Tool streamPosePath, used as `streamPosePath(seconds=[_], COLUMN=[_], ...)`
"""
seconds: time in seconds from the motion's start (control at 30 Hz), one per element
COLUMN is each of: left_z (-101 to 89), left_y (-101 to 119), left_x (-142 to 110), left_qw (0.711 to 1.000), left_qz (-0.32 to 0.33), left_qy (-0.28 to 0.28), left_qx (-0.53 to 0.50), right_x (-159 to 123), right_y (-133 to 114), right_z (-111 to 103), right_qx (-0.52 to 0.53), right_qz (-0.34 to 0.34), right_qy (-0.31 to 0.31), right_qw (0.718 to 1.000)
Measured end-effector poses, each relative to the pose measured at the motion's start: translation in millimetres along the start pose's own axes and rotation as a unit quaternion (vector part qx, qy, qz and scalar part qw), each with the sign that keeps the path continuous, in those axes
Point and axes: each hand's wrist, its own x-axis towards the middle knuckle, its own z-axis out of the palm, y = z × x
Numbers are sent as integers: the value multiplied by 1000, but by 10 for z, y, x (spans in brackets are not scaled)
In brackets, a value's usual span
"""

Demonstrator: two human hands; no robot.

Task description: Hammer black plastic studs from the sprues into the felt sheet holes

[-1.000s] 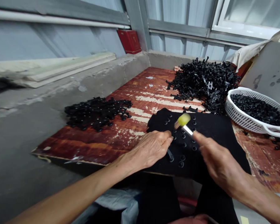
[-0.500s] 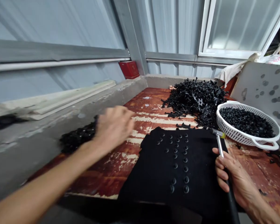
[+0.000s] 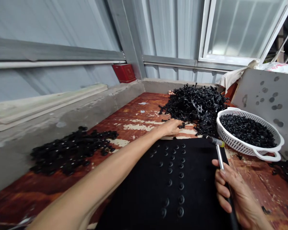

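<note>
My left hand (image 3: 170, 127) reaches over the far edge of a black cloth (image 3: 158, 188), its fingertips at a small black plastic piece (image 3: 181, 126) beside a large heap of black plastic strips (image 3: 194, 107). I cannot tell whether the fingers grip that piece. My right hand (image 3: 235, 195) is closed around the black handle of a small hammer (image 3: 219, 156), whose metal shaft and yellow-tipped head lie at the cloth's right edge. Two rows of black studs (image 3: 175, 172) stand on the cloth.
A white plastic basket (image 3: 247, 134) full of small black parts stands to the right on a worn, red-brown wooden board (image 3: 134, 118). A second pile of black parts (image 3: 72, 151) lies at the left. A concrete ledge and metal wall border the board; a perforated grey panel (image 3: 266, 99) rises at right.
My left hand has moved from the left pile across to the large heap. The hammer has moved from over the studs to the cloth's right edge, staying in my right hand.
</note>
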Motion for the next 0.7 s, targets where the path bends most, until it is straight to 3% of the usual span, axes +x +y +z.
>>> streamPosePath(seconds=[0.1,0.23,0.3,0.33,0.4,0.53,0.7], left_z=[-148,-181,-90,-27,106,272,270], left_y=[54,364,541,617,723,732,624], left_x=[-268,-836,-1123,-1251,-1465,-1734,-1905], left_qw=[993,966,885,851,814,823,823], left_qz=[-59,-83,-117,-127,-133,-109,-103], left_qy=[28,19,-33,-55,-69,-63,-77], left_qx=[-93,-242,-450,-506,-561,-553,-554], right_x=[-5,23,56,75,114,176,176], right_y=[18,32,5,-15,-59,-86,21], right_z=[-25,52,172,248,411,665,762], right_qx=[-15,-112,-162,-175,-193,-238,-287], right_qz=[-9,-33,-38,-38,-37,-41,-37], right_qy=[2,-9,-26,-35,-58,-104,-140], right_qw=[1000,993,986,983,979,965,947])
